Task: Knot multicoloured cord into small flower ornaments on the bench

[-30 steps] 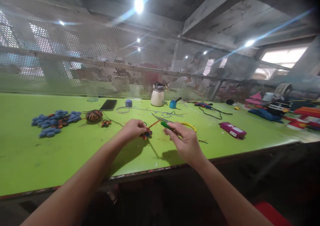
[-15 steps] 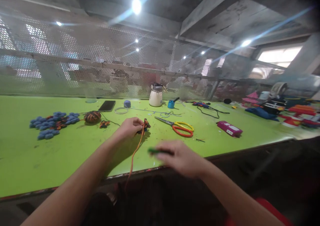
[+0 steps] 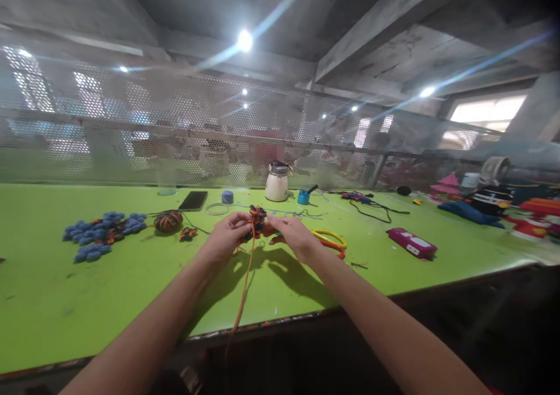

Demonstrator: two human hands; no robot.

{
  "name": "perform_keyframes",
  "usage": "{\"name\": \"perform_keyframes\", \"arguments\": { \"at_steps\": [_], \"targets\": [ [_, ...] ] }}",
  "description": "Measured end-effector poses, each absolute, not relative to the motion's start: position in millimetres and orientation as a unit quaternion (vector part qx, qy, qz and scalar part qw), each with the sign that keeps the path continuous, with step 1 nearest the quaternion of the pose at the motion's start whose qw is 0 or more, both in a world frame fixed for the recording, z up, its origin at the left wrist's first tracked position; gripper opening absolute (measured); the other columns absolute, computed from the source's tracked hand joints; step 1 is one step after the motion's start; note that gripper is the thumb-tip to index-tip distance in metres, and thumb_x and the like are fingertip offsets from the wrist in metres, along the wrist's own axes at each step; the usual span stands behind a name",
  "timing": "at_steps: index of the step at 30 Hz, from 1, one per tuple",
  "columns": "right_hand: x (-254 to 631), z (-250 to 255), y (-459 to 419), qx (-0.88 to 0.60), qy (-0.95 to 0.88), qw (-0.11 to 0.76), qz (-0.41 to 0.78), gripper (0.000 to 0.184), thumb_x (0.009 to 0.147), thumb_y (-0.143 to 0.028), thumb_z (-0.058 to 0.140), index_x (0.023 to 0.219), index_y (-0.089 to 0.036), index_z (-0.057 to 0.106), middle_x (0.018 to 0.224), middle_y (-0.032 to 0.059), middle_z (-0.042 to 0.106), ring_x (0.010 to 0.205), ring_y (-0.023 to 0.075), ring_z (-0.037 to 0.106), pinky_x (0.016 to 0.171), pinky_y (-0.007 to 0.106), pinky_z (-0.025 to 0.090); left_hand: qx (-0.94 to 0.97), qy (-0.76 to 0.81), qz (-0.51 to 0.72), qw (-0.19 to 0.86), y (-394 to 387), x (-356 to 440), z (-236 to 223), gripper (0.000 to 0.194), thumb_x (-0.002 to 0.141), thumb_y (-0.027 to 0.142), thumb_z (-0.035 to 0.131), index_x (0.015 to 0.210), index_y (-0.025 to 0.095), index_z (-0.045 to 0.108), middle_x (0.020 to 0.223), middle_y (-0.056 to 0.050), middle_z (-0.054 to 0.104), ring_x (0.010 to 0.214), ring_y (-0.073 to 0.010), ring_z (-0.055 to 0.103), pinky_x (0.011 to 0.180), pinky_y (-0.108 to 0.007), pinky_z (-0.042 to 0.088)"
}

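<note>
My left hand (image 3: 230, 231) pinches a small dark, orange-flecked crochet piece (image 3: 257, 213) just above the table. An orange yarn strand (image 3: 246, 278) runs down from it over the table's front edge. Against the piece's other side is my right hand (image 3: 294, 234), fingers closed round a green crochet hook (image 3: 279, 234). Only a sliver of the hook shows; its tip is hidden. Behind the right hand lie scissors (image 3: 330, 235) with yellow and orange handles, their blades covered from view.
On the green table (image 3: 144, 290), blue crocheted flowers (image 3: 91, 231), a brown-orange yarn ball (image 3: 168, 222) and a phone (image 3: 193, 201) lie left. A pale jug (image 3: 276, 186) and blue pot (image 3: 303, 197) stand behind. A purple case (image 3: 411, 243) lies right.
My right hand has moved up and left with the green hook, from near the table edge to the crochet piece. The left hand keeps its grip. The view has tilted slightly upward.
</note>
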State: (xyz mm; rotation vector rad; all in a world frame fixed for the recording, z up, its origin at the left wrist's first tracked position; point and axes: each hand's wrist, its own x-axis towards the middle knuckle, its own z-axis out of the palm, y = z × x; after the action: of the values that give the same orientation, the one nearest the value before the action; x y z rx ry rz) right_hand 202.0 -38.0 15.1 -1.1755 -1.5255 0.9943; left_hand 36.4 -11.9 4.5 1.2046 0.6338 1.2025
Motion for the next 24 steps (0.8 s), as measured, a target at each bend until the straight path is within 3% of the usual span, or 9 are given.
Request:
{"name": "perform_keyframes", "arguments": {
  "at_steps": [5,9,14,19,21,24],
  "targets": [
    [176.3,25.4,-19.6,-0.408,-0.534,0.528,0.519,0.045,0.071,-0.058,0.061,0.081,-0.015,0.070,0.077,0.0065,0.068,0.068,0.0142,0.059,0.057,0.026,0.044,0.516,0.251,0.550,0.607,-8.5,37.4,3.2,0.029,0.056,0.020,0.077,0.077,0.016,0.057,0.075,0.000,0.068,0.066,-0.0113,0.060,0.061,-0.023,0.042],
    [167.0,27.2,-4.5,-0.374,-0.496,0.594,0.511,0.037,0.058,-0.046,0.076,0.073,-0.014,0.070,0.068,0.0030,0.066,0.062,0.0122,0.056,0.059,0.026,0.044,0.509,0.254,0.542,0.618,-13.3,37.9,6.5,0.027,0.056,0.016,0.074,0.078,0.015,0.060,0.076,-0.001,0.068,0.067,-0.0129,0.061,0.064,-0.025,0.045],
    [168.8,19.2,0.1,-0.334,-0.526,0.603,0.497,0.036,0.061,-0.046,0.074,0.077,-0.013,0.072,0.069,0.0042,0.067,0.064,0.0142,0.058,0.061,0.029,0.046,0.493,0.277,0.501,0.655,-18.5,36.8,9.7,0.022,0.060,0.012,0.065,0.082,0.014,0.065,0.078,-0.003,0.069,0.071,-0.0136,0.061,0.067,-0.024,0.044],
    [173.5,14.4,-4.4,-0.366,-0.531,0.588,0.488,0.037,0.060,-0.047,0.074,0.078,-0.015,0.072,0.065,0.0027,0.065,0.054,0.0117,0.054,0.052,0.025,0.043,0.490,0.295,0.446,0.688,-19.1,35.4,9.2,0.028,0.075,0.036,0.058,0.090,0.015,0.068,0.084,-0.008,0.071,0.069,-0.0163,0.061,0.065,-0.027,0.044],
    [174.5,14.0,-6.1,-0.378,-0.540,0.579,0.480,0.038,0.060,-0.048,0.074,0.080,-0.015,0.072,0.065,0.0020,0.065,0.053,0.0112,0.054,0.049,0.024,0.042,0.507,0.296,0.437,0.681,-18.5,35.8,8.1,0.035,0.075,0.045,0.061,0.093,0.016,0.069,0.085,-0.009,0.072,0.070,-0.0173,0.063,0.065,-0.028,0.044],
    [174.8,11.6,-6.9,-0.392,-0.561,0.547,0.481,0.040,0.062,-0.049,0.072,0.081,-0.014,0.072,0.065,0.0018,0.065,0.054,0.0115,0.055,0.051,0.024,0.044,0.526,0.310,0.440,0.659,-16.5,36.9,5.7,0.035,0.069,0.044,0.071,0.087,0.014,0.070,0.081,-0.010,0.072,0.071,-0.0173,0.064,0.064,-0.026,0.043]
  ]
}}
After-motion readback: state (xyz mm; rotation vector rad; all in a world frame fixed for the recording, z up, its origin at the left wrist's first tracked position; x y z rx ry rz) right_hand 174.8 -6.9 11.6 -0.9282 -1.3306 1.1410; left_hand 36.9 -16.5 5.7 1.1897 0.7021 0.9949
